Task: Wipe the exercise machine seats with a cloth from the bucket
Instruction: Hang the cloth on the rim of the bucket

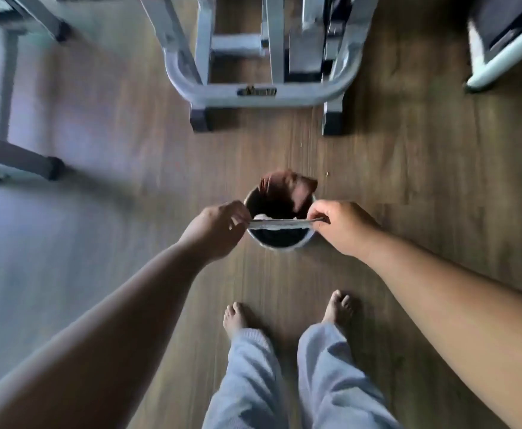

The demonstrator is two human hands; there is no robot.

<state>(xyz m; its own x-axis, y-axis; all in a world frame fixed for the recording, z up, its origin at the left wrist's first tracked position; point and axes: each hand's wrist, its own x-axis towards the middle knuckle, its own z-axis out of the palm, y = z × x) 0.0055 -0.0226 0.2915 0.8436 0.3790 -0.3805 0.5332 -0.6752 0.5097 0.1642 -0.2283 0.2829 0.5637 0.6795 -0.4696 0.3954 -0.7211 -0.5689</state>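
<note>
Left hand point(222, 222) and right hand point(335, 222) each pinching a grey cloth point(280, 224), taut over the bucket point(280, 246).

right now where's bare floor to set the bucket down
Bare wood floor lies left of the bucket, between it and the dark-footed frame, and right of it toward the white-edged machine. Crowded: ahead at the grey machine base, and behind at the feet.
</note>
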